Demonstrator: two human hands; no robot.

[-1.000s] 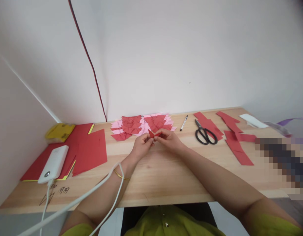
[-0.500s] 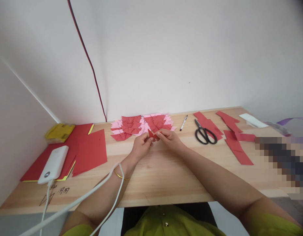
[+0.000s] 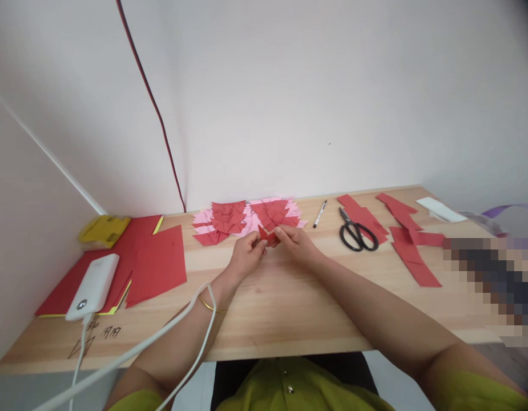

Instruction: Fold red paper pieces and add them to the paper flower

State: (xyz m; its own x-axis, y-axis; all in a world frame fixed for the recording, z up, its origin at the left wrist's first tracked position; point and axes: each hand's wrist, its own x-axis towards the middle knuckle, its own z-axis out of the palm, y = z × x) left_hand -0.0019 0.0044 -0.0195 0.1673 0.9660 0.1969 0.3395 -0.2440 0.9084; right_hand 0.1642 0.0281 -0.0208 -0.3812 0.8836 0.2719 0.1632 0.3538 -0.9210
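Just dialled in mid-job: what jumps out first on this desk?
The left hand and right hand pinch a small folded red paper piece over the wooden table's middle. Just behind lies a spread of folded red and pink papers; black-handled scissors lie among red paper strips, right.

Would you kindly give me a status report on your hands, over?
Left hand and right hand both pinching small red folded piece. Folded stack just behind, scissors well right.

Small folded red paper piece (image 3: 266, 234), fingertip-pinched
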